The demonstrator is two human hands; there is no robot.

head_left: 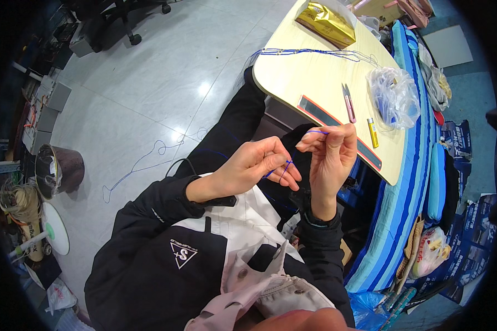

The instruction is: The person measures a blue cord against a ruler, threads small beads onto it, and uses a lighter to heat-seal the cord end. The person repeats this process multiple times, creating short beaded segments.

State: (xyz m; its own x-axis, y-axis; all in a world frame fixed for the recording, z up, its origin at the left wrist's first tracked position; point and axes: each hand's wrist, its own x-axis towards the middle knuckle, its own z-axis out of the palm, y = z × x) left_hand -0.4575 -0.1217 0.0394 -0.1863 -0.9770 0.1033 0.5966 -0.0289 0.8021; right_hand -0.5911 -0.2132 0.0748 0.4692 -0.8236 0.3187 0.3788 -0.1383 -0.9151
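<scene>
Blue cord (pixel 288 163), thin, strung between both hands in front of the jacket, off the table's near left edge. Left hand (pixel 253 164): thumb and forefinger pinched on the cord, other fingers extended. Right hand (pixel 334 160): thumb against curled fingers, clamped on the cord near the fingertips.

Markings: white triangular emblem with lettering (pixel 183 254) on the black-and-white jacket (pixel 143 281); bold pale print on dark blue packaging (pixel 476 234), far right; red lettering on a white plastic bag (pixel 432 252), near right.

Pale table (pixel 287 77): gold packet (pixel 326 25) at the far end, bundle of blue cords (pixel 309 52) nearer, then pink-handled snips (pixel 350 105), yellow lighter-like stick (pixel 373 133), clear plastic bag (pixel 395 94) at right. Right hand blocks the middle of a red-edged dark ruler (pixel 321 114). Striped blue cloth (pixel 370 256) right of the table; brown bin (pixel 66 170) on the floor, left.
</scene>
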